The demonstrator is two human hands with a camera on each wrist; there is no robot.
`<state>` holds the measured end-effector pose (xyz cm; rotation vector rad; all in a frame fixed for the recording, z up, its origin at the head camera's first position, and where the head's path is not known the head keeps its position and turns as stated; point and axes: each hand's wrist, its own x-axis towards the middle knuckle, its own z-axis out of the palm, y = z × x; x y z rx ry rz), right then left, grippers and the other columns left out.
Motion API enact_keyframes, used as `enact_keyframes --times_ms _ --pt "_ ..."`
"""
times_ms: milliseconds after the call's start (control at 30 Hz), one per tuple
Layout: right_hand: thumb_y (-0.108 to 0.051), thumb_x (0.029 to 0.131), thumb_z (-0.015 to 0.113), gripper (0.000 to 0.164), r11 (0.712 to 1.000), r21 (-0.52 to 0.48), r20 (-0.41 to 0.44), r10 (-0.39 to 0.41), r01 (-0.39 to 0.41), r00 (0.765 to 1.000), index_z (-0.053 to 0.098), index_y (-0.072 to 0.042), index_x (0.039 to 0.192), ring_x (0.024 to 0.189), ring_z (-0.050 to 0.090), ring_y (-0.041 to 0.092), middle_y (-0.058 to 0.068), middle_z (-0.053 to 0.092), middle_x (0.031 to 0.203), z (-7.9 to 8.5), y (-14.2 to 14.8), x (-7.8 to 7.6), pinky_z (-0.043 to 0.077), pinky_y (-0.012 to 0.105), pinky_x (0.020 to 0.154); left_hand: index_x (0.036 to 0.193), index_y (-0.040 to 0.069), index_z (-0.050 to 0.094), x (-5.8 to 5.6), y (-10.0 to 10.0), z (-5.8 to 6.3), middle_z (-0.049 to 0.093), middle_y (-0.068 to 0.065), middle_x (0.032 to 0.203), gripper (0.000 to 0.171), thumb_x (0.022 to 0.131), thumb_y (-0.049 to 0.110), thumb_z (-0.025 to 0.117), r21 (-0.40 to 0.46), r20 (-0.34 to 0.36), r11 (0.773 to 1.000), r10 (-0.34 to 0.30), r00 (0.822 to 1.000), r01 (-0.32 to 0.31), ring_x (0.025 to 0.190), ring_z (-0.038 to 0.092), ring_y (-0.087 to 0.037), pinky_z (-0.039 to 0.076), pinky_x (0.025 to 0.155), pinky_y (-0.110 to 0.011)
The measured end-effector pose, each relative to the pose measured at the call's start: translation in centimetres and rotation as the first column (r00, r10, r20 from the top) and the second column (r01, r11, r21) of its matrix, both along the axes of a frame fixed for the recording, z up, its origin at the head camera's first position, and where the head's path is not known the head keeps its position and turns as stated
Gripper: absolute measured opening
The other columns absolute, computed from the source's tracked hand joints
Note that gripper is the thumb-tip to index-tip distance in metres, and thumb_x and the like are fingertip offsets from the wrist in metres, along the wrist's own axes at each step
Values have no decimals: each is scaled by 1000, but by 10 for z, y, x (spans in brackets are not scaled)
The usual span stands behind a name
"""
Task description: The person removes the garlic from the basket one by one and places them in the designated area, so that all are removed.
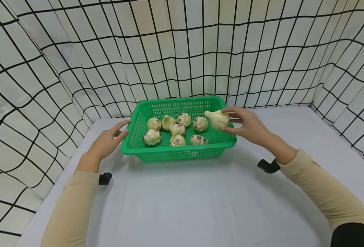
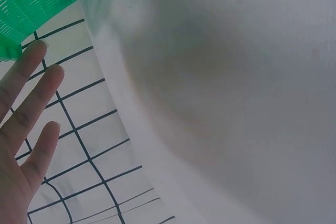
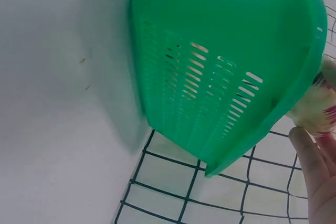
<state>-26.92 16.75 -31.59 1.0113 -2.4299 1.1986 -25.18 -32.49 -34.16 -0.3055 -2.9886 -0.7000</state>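
My right hand (image 1: 250,127) pinches a pale garlic bulb (image 1: 218,119) between thumb and fingers, above the right end of a green plastic basket (image 1: 178,152). The bulb's neck points left, and purple marks show at its root end. In the right wrist view the same garlic bulb (image 3: 314,109) appears beyond the basket's rim. Several other garlic bulbs lie inside the basket, one of them (image 1: 152,137) near the left wall. At the left rim is my left hand (image 1: 106,142), its fingertips against or very close to the edge. The left wrist view shows those fingers (image 2: 39,95) extended and spread.
The basket stands on a white-covered table (image 1: 182,202). Black netting (image 1: 188,55) rises behind the table and along both sides, with pale walls behind it. A dark wrist mount (image 1: 268,166) sticks out from the right sleeve, another (image 1: 105,178) from the left.
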Motion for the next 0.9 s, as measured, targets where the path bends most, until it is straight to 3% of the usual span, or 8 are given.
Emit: enact_keyframes --times_ms 233,367,500,633,900 --pt "13 79 82 59 990 -139 -61 -18 9 998 59 6 133 122 63 37 20 61 134 -13 11 1 51 23 96 164 21 28 1 0 0 62 -33 128 64 109 55 34 -1 -5 1000 -5 1000 5 115 60 -50 46 91 -69" --pt "20 76 80 61 972 -235 -72 3 -20 997 57 10 132 123 62 16 19 60 136 -20 15 0 50 22 97 164 21 28 0 -1 -1 62 -34 129 63 110 54 34 1 -16 1000 -12 1000 13 114 60 -50 46 90 -69" --pt "23 78 76 61 950 -311 -24 10 -17 1000 55 11 134 121 60 1 4 60 136 -24 20 0 50 22 98 163 22 29 -1 -2 -2 62 -33 127 62 110 52 35 4 -29 1000 -27 999 27 113 60 -50 47 89 -68" --pt "25 80 73 58 927 -376 14 1 4 1000 54 13 133 119 62 3 -9 60 132 -28 26 -2 50 22 98 163 22 29 -1 -2 -2 63 -33 127 62 110 52 35 6 -29 999 -31 999 31 112 61 -49 47 89 -68" --pt "28 82 67 55 874 -484 64 -11 41 998 49 18 133 117 63 7 -4 61 131 -33 38 -8 50 21 97 164 22 28 0 -2 -1 62 -33 128 62 110 53 35 8 -21 1000 -24 999 25 114 60 -50 46 90 -68"
